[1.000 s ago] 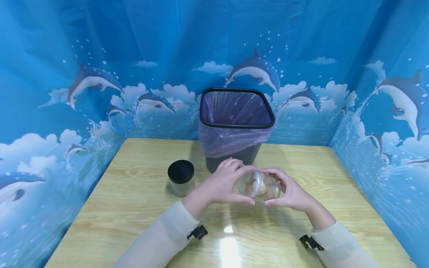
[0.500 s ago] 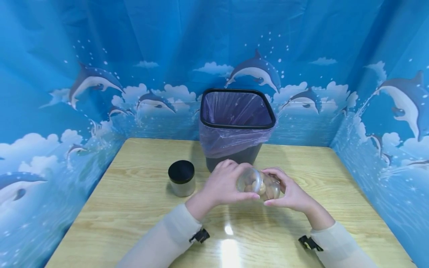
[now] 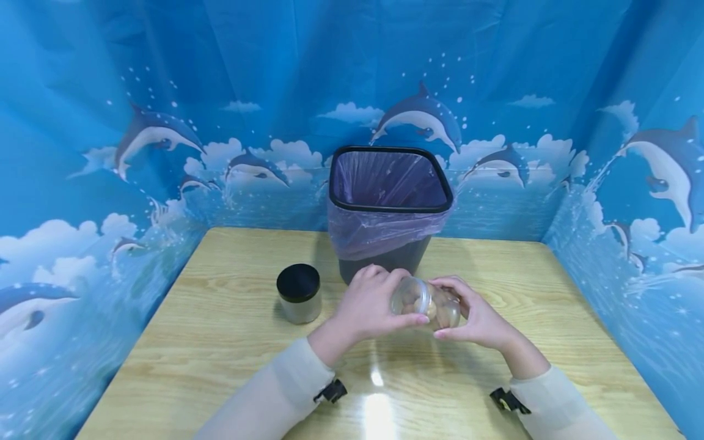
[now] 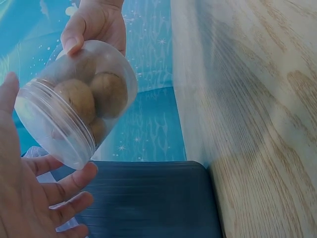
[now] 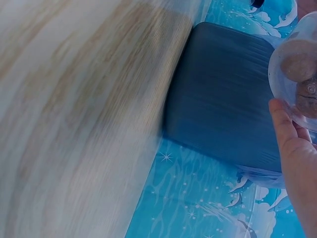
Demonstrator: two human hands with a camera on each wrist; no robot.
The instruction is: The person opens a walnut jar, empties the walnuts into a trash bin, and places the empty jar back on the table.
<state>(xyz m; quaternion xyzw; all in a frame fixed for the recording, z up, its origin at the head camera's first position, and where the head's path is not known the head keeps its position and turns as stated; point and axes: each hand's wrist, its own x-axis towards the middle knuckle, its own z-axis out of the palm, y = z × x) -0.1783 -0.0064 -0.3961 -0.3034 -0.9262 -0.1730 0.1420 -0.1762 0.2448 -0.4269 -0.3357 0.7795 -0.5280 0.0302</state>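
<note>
A clear plastic jar (image 3: pixel 442 308) lies tilted on its side between both hands, over the table. Several round, brown, walnut-like pieces (image 4: pixel 110 91) fill it. My right hand (image 3: pixel 481 321) grips the jar's base end, thumb below and fingers behind. In the right wrist view, only part of the jar and the thumb show. The ridged clear lid (image 4: pixel 47 126) faces my left hand (image 3: pixel 374 305), whose thumb and fingers reach round it. In the left wrist view the thumb is at one side of the lid and the index fingertip at its lower edge, with the palm apart from it.
A dark bin (image 3: pixel 379 263) with a purple liner stands at the back of the wooden table (image 3: pixel 220 366), behind the hands. A second jar (image 3: pixel 299 299) with a black lid stands left of the left hand. Dolphin-print blue curtains (image 3: pixel 275 91) enclose the table.
My left hand has shifted slightly right over the lid, its thumb moving up and along the jar's near side. The right hand and jar stay almost in place.
</note>
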